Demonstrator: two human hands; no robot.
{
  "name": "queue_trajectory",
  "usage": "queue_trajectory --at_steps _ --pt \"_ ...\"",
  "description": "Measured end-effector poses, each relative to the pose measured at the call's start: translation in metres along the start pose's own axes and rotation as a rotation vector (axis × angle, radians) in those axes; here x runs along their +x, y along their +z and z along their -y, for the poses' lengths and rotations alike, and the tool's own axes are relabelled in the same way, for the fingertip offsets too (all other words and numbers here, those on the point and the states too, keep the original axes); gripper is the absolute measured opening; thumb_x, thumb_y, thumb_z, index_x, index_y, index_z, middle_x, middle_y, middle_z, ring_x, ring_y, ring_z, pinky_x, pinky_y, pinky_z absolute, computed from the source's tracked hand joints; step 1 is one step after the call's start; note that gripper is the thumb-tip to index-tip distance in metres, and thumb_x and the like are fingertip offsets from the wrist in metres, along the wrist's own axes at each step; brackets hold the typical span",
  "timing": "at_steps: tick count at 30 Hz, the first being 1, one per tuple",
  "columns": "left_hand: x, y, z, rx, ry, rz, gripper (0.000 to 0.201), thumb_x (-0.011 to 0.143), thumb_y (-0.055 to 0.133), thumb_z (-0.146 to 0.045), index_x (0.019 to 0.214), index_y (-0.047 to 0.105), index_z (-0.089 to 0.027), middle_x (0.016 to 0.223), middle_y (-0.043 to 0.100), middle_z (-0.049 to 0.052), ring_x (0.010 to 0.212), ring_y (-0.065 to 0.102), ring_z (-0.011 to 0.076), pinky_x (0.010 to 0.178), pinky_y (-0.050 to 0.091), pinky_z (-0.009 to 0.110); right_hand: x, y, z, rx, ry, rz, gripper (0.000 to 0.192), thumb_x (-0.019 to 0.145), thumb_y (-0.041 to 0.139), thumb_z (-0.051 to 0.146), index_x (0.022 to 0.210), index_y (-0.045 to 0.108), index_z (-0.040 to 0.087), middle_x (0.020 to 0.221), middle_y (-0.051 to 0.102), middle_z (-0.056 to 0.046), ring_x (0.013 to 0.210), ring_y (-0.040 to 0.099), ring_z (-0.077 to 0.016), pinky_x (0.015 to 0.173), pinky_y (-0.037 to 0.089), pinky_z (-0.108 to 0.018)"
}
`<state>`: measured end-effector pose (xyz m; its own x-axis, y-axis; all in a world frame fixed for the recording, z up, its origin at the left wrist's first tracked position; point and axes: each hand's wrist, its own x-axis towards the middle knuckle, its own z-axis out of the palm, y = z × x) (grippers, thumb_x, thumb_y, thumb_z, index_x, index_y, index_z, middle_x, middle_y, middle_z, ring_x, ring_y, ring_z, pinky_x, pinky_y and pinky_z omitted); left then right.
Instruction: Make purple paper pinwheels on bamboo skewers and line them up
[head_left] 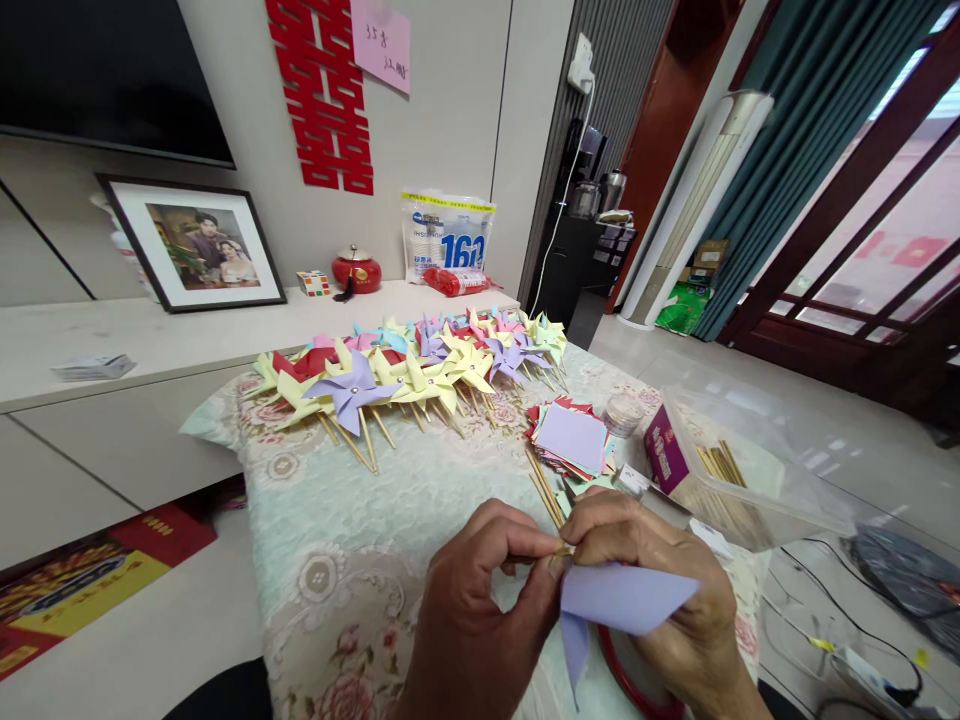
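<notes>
My left hand [472, 600] and my right hand [652, 580] meet at the near edge of the table, fingertips pinched together on a thin wooden stick [564, 548]. A folded lilac paper pinwheel [619, 600] hangs from that pinch, lying against my right palm. Just beyond the hands lie loose wooden sticks [544, 490] and a stack of coloured paper squares [571, 437] with a lilac sheet on top.
Several finished paper pinwheels [409, 375] lie in a row across the far side of the floral tablecloth [352, 530]. A clear plastic box [742, 470] with sticks, a purple carton [664, 447] and a small round container [624, 412] stand at right. A red ring [622, 680] lies under my right hand.
</notes>
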<state>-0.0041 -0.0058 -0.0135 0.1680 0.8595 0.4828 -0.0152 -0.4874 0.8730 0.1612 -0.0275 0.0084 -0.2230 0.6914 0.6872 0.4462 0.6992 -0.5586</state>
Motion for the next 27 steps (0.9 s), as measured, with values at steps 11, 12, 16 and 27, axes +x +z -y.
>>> queue_trajectory --at_steps 11,12,16,27 --pt "-0.001 0.0 -0.003 0.047 0.035 -0.003 0.014 0.084 0.063 -0.008 0.077 0.068 -0.019 0.073 0.063 0.0 0.068 0.063 0.0135 0.063 0.049 0.024 0.0 0.005 0.001 0.03 -0.008 -0.035 0.021 0.085 0.054 0.002 0.085 0.065 0.019 0.083 0.067 -0.004 0.08 0.064 -0.0173 0.075 0.051 -0.032" --pt "-0.002 0.0 -0.003 0.037 0.033 0.0 0.013 0.085 0.062 -0.009 0.078 0.068 -0.019 0.073 0.063 0.0 0.069 0.063 0.0139 0.063 0.05 0.024 0.002 0.005 0.002 0.03 -0.014 -0.041 0.02 0.086 0.054 0.003 0.084 0.065 0.019 0.082 0.067 -0.004 0.079 0.064 -0.0173 0.075 0.051 -0.032" --pt "-0.003 -0.002 -0.004 0.006 0.02 0.031 0.013 0.088 0.059 -0.012 0.082 0.068 -0.019 0.076 0.063 0.002 0.072 0.063 0.0152 0.066 0.05 0.026 0.006 0.005 0.005 0.016 -0.031 -0.064 0.016 0.09 0.054 0.009 0.083 0.066 0.018 0.078 0.067 -0.005 0.076 0.065 -0.0175 0.071 0.052 -0.032" --pt "-0.002 -0.005 -0.005 0.053 0.119 0.025 0.013 0.088 0.055 -0.009 0.084 0.064 -0.018 0.077 0.062 0.002 0.073 0.062 0.0153 0.065 0.05 0.027 -0.005 0.008 -0.007 0.041 -0.075 -0.098 0.033 0.085 0.057 0.001 0.108 0.068 0.021 0.091 0.072 -0.006 0.086 0.068 -0.0213 0.083 0.054 -0.039"
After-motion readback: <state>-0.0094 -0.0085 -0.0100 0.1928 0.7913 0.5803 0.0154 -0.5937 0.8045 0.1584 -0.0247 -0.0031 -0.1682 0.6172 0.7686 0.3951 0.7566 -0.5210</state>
